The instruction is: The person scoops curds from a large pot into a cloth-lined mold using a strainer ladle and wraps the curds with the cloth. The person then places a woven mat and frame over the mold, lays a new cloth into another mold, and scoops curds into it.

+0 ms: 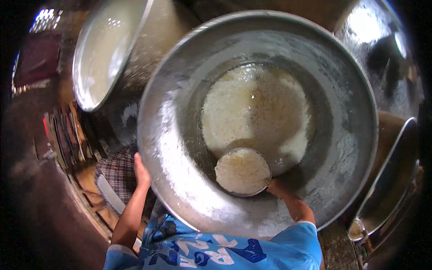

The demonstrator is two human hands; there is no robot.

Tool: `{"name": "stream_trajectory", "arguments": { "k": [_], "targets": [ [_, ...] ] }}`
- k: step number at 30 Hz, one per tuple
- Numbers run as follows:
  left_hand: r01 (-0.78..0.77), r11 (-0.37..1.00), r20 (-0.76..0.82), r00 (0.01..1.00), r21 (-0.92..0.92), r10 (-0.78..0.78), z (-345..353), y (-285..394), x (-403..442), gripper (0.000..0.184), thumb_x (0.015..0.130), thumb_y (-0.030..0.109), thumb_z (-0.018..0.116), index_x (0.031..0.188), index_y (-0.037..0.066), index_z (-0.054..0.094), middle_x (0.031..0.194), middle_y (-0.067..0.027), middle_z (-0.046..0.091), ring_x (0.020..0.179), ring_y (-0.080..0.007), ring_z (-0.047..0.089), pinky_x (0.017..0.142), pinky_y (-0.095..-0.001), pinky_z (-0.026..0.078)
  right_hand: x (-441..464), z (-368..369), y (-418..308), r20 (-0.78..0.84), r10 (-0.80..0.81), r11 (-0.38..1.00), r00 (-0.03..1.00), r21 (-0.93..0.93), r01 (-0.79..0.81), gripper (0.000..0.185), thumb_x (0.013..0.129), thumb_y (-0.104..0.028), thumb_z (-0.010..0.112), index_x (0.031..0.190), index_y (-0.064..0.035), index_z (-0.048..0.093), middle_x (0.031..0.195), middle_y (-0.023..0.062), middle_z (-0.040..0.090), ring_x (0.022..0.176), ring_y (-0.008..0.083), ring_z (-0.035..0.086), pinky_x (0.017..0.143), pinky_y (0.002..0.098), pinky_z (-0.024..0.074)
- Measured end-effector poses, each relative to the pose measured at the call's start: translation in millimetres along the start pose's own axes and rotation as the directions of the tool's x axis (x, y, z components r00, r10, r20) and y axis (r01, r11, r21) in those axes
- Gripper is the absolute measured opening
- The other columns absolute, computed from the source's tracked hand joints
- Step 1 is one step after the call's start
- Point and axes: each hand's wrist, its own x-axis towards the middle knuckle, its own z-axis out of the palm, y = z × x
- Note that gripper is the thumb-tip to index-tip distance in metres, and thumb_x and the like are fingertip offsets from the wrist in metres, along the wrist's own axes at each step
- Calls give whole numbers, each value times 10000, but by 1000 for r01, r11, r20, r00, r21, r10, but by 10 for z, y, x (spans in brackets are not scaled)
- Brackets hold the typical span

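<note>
A large round metal basin (346, 148) fills the middle of the head view. In its bottom lies a pale, wet, grainy mass (225, 108) under cloudy liquid, partly shadowed. My right hand (276, 187) grips the right edge of a small round metal bowl (243, 195), its fingers partly hidden. Pale grainy stuff (243, 170) fills this bowl to near its brim. The bowl is inside the basin, at the near edge of the wet mass. On the left, my left hand (142, 172) holds the basin's outer rim, with some fingers out of sight.
Upper left, a tilted metal vessel (141, 27) holds whitish liquid. A shiny metal vessel (360, 36) stands at upper right, and another open one (382, 189) at right. Checked cloth (119, 173) and wooden slats (67, 130) lie to the left.
</note>
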Motion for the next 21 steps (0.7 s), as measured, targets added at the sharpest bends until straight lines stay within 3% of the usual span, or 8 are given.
{"name": "stream_trajectory", "arguments": {
  "k": [5,8,9,10,13,16,18,21],
  "targets": [
    [-4,992,79,997,126,-6,205,253,-123,615,908,484,330,1042,-67,567,1048,-184,596,1002,-262,535,862,-348,403,-783,13,-1228,29,426,868,904,-294,-400,231,687,-215,618,692,16,606,562,93,589,500,186,583,477,323,474],
    [-83,997,175,981,3,81,99,75,-38,525,903,441,354,1019,-14,589,1038,-146,610,981,-252,549,841,-353,408,-1347,-125,-2059,43,247,845,968,-499,-193,228,680,-203,611,592,6,591,538,89,589,496,165,583,472,311,472],
    [-110,992,196,973,-53,118,-1,53,-82,452,898,389,398,1034,5,593,1046,-122,611,992,-233,547,848,-337,406,-1543,-127,-2468,-47,391,878,919,-279,-388,168,686,-150,602,661,15,587,546,84,576,469,146,556,435,307,452],
    [-150,963,195,961,-225,195,-109,-26,-127,374,888,315,460,1059,9,592,1061,-110,609,1011,-206,541,867,-306,403,-1728,-141,-2756,-77,401,882,913,-236,-407,153,690,-131,598,691,20,579,548,77,564,460,140,542,421,301,443],
    [-108,918,155,972,-382,179,-638,-408,-214,314,854,213,534,1083,7,592,1080,-90,609,1039,-169,534,909,-285,387,-2104,-133,-3573,-128,391,906,912,-119,-405,122,716,-52,584,788,27,527,573,48,507,431,111,481,364,265,400],
    [10,886,55,998,-464,18,-1248,-1388,-143,286,829,183,561,1050,8,610,1048,-83,619,980,-167,559,888,-281,404,-2337,-100,-4145,-58,356,910,933,-206,-360,97,736,-48,586,773,12,519,588,46,507,447,109,489,373,254,407],
    [142,861,0,987,-488,-163,-1770,-2062,-295,252,821,187,583,1015,31,623,953,-32,619,883,-124,551,809,-271,424,-2469,91,-4561,-164,349,900,923,-215,-379,101,744,-66,598,725,-6,519,543,33,493,437,113,500,393,261,423],
    [293,777,-113,900,-557,-420,-2655,-3041,-936,291,820,234,572,1071,92,607,962,-28,615,881,-138,551,789,-284,420,-2756,313,-5076,-116,300,931,947,-183,-317,89,752,-35,586,756,7,508,566,45,496,465,125,510,398,274,433]
  ]
}}
